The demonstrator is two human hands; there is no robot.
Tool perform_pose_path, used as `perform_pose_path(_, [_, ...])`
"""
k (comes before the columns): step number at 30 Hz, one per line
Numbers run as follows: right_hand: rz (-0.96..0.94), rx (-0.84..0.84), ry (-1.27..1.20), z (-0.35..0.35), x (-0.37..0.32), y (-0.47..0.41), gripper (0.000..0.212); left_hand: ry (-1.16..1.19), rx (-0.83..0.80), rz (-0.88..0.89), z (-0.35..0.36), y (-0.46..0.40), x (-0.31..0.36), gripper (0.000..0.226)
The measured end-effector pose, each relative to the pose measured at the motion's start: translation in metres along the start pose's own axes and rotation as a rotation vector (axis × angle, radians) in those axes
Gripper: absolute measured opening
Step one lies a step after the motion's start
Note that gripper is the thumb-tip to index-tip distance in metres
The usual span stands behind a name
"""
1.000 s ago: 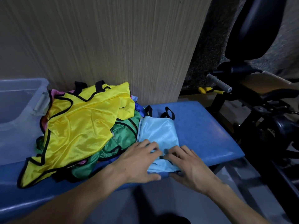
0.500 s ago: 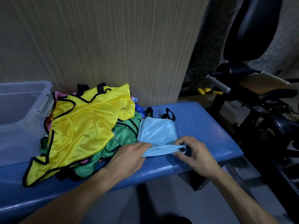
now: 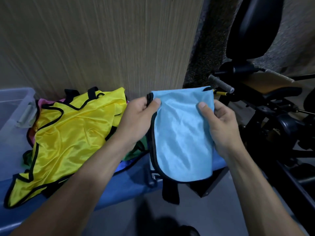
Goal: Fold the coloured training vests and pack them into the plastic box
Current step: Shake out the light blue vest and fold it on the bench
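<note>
A light blue vest (image 3: 182, 133) with black trim hangs in the air above the right end of the blue bench (image 3: 129, 183). My left hand (image 3: 138, 116) pinches its upper left corner, and my right hand (image 3: 219, 123) grips its upper right edge. Its black straps dangle below the bench edge. A heap of vests lies on the bench to the left, with a yellow vest (image 3: 71, 133) on top and green and pink ones showing under it. The clear plastic box (image 3: 15, 113) stands at the far left, only partly in view.
A wood-grain wall panel (image 3: 102, 45) rises right behind the bench. Black exercise equipment (image 3: 265, 103) with a grey handle grip stands to the right. Grey floor lies below the bench's front edge.
Both hands took hold of the light blue vest, which lay flat on the bench, and lifted it up so that it now hangs in front of me.
</note>
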State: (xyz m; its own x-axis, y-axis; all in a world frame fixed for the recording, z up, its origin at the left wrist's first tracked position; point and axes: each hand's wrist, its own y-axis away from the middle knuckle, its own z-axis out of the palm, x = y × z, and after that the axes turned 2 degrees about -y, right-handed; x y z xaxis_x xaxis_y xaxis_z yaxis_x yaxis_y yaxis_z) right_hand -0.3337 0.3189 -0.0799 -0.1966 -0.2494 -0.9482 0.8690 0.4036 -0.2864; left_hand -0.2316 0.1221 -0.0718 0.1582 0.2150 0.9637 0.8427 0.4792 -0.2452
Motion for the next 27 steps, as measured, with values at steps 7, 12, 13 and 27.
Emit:
perform_pose_path(7, [0.501, -0.099, 0.295, -0.013, 0.083, -0.012, 0.049, -0.211, -0.074, -0.412, 0.023, -0.031, -0.091, 0.022])
perform_pose_path(12, [0.331, -0.121, 0.590, -0.019, 0.102, -0.015, 0.065, -0.535, -0.106, -0.312, 0.022, -0.043, -0.120, 0.027])
perform_pose_path(13, [0.284, -0.120, 0.645, -0.019, 0.104, -0.017, 0.064, -0.565, -0.051, -0.277, 0.021, -0.045, -0.117, 0.033])
perform_pose_path(27, [-0.063, -0.592, 0.857, -0.046, 0.056, 0.027, 0.015, -0.811, -0.475, 0.342, 0.019, -0.002, -0.074, 0.031])
